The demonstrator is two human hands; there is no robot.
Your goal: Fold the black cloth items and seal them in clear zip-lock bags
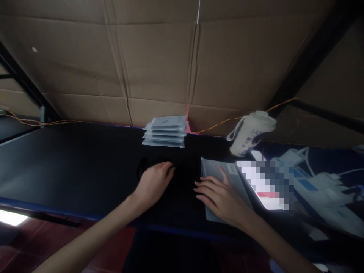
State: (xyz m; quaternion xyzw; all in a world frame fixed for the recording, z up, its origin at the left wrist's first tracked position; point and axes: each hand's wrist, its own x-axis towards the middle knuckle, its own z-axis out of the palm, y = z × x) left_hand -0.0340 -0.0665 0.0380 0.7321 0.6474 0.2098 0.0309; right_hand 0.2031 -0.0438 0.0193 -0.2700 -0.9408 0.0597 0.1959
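Observation:
My left hand (pixel 156 179) is low over the black table, its fingers curled together. A thin dark loop (pixel 141 167) shows just behind it. Dark material against the dark tabletop makes what those fingers hold, if anything, hard to see. My right hand (pixel 217 195) lies with fingers spread on a translucent flat pouch (pixel 212 167), which has a small white label near its far right corner. Beyond both hands is a stack of similar pale pouches (pixel 165 132), the top one bearing a small round mark.
A white tumbler with a strap (pixel 250 134) stands at the back right. A lit, pixelated screen (pixel 263 185) lies beside the pouch. White cables and plastic items (pixel 318 185) crowd the far right. Twisted yellow-red wire (pixel 218 123) runs along the cardboard wall (pixel 156 60).

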